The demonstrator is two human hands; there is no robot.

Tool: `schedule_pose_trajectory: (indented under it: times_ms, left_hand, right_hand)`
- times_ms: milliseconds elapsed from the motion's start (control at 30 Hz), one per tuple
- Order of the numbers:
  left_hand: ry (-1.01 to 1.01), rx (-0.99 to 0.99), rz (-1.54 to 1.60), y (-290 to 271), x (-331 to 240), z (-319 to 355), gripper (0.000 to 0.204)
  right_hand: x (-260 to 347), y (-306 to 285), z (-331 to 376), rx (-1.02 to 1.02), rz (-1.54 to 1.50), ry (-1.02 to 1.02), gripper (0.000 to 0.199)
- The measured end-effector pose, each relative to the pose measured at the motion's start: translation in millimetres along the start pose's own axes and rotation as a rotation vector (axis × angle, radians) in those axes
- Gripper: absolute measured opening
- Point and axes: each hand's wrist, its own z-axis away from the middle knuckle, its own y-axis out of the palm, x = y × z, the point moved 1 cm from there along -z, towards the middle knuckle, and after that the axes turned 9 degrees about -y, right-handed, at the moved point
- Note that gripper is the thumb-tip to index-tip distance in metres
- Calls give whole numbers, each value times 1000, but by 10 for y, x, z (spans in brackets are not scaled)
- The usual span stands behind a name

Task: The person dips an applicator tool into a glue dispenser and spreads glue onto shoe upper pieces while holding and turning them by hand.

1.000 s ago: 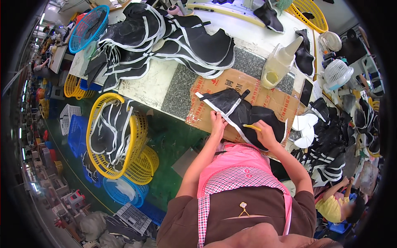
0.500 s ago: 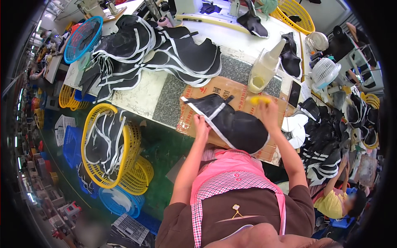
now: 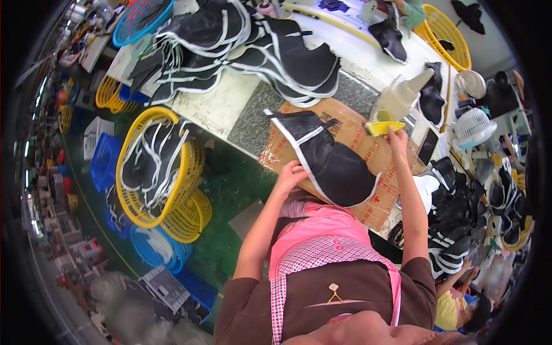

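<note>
A black shoe-upper piece (image 3: 339,164) with white edging lies spread on a flat cardboard sheet (image 3: 359,137) in front of me. My left hand (image 3: 293,175) pinches its white-edged near-left side. Between the fingers of my right hand (image 3: 398,141) is a flat yellow brush-like tool (image 3: 386,127), held off the piece. The tool's tip sits at the mouth of a translucent plastic bottle (image 3: 395,102) with a tapered spout. Whatever the bottle holds is mostly hidden behind the tool.
Black pieces with white edging (image 3: 305,63) are heaped at the table's far left. A yellow basket (image 3: 123,190) of similar pieces stands at left. More black pieces (image 3: 451,201) are piled at right, beyond a dark phone (image 3: 428,145). Another person's sleeve (image 3: 414,14) shows at the far side.
My right hand has brought the yellow tool to the bottle's mouth. The left hand keeps its hold on the black piece. The whole view has shifted slightly.
</note>
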Motion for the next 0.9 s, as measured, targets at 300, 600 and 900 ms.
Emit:
schedule_pose_trajectory:
  times_ms: [300,600,900]
  left_hand:
    - [-3,-179,114,280,378,71,34]
    - [16,-178,191,318,315,100,38]
    - [38,-201,216,320,352,66,46]
  right_hand:
    - [754,1443,644,695,132,-558,18]
    - [726,1063,668,852,150,-533,14]
    - [551,697,1005,626,435,-737,14]
